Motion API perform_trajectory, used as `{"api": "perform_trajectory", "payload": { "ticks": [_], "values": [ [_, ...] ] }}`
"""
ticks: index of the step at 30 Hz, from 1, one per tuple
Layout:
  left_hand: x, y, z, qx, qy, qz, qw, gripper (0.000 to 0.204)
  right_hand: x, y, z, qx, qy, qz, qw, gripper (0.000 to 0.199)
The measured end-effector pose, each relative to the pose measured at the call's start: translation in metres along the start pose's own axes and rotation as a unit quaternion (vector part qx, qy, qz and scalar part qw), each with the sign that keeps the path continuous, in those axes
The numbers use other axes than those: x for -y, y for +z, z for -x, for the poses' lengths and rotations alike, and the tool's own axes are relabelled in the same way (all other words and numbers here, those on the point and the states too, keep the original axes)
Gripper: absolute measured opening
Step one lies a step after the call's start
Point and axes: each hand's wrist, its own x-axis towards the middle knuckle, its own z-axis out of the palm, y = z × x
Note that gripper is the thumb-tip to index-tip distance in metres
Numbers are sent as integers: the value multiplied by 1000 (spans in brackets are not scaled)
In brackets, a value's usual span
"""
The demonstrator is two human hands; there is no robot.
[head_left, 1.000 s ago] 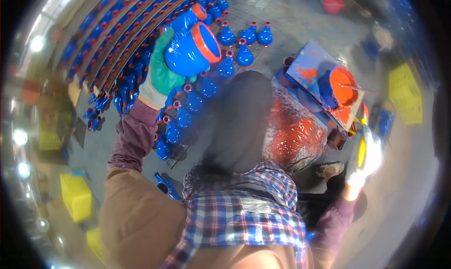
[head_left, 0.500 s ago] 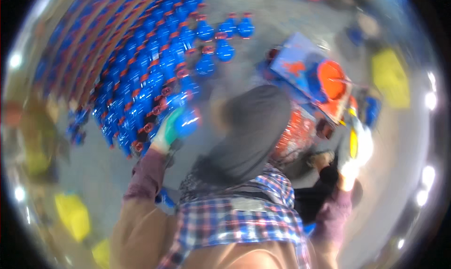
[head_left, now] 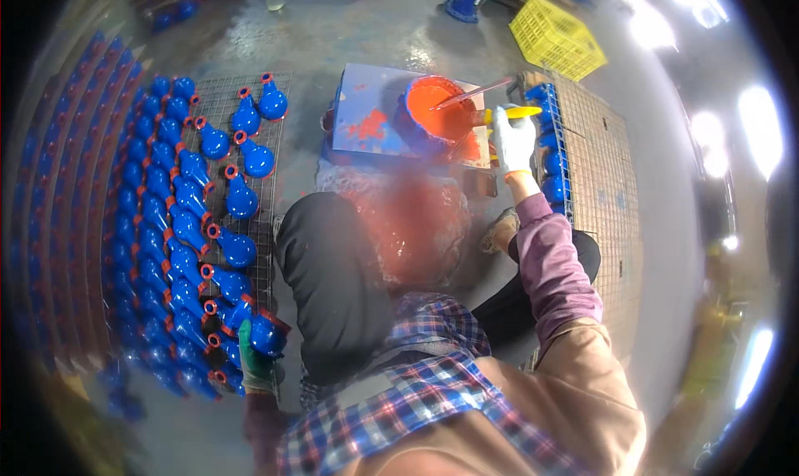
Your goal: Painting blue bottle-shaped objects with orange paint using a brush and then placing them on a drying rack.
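My left hand (head_left: 254, 359), in a green glove, holds a blue bulb-shaped part with a red rim (head_left: 268, 334) down among the rows of like blue parts (head_left: 191, 226) on a wire rack (head_left: 218, 110) at my left. My right hand (head_left: 512, 139), in a white glove, grips the yellow handle of a brush (head_left: 520, 112) whose tip lies in a blue pot of red paint (head_left: 437, 114). The pot stands on a paint-stained board (head_left: 370, 122) in front of my knees.
A plastic sheet smeared with red paint (head_left: 408, 222) lies over my lap. A second wire rack (head_left: 603, 176) with a few blue parts (head_left: 551, 160) is at my right. A yellow crate (head_left: 558, 37) sits beyond. Long rows of blue parts (head_left: 75, 193) fill the left floor.
My left hand has come down from up high, where it held the blue part close to the camera, to the rack at lower left. My right hand has moved to the paint pot.
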Motion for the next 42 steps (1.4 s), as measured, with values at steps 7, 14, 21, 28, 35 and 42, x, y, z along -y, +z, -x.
{"api": "perform_trajectory", "payload": {
  "ticks": [7, 14, 21, 28, 35, 42],
  "values": [
    [-4, 4, 12, 4, 0, 25, 1000, 56, 4, 13, -19, 88, -74, 316, 942, 33],
    [-5, 42, 26, -98, 25, -2, 995, 50, 46, 21, -25, 131, -129, 387, 904, 26],
    [-5, 17, 21, -4, -11, 27, 1000, 58, -9, -41, -18, -3, -8, 67, 998, 35],
    [-1, 15, 11, 2, -11, 7, 1000, 56, -138, -42, 33, -115, 333, -367, 861, 22],
    [2, 43, 31, -57, 85, 10, 995, 51, -146, -1, 72, -10, 397, -426, 813, 17],
    [4, 9, 30, -36, 65, 40, 996, 56, -174, -15, 117, 48, 431, -503, 747, 9]
  ]
}}
